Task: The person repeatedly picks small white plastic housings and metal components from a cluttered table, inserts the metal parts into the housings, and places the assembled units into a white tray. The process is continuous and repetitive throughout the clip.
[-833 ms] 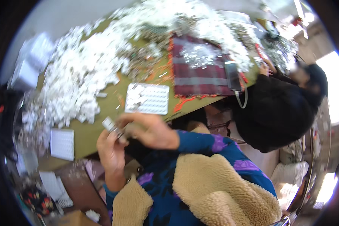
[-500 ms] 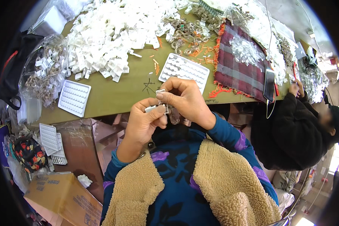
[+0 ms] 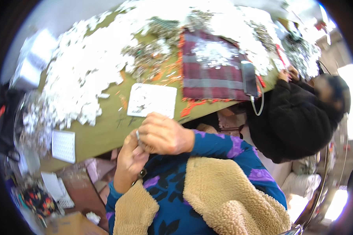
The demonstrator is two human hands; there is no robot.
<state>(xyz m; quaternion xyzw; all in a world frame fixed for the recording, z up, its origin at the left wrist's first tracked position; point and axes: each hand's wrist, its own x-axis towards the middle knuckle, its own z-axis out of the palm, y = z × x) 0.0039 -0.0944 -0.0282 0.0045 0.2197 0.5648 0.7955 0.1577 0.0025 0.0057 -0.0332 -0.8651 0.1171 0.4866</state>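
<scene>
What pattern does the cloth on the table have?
The cloth is plaid, dark red with grey stripes, seen in the head view.

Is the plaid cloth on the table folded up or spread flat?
Spread flat: the plaid cloth lies open on the table, small pale pieces piled on it.

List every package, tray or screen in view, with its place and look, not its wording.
White tray: flat, square, on the green table before the hands.
Small white tray: gridded, at the table's left edge.
Phone: dark screen, lying on the plaid cloth.
Cardboard box: brown, lower left.
</scene>
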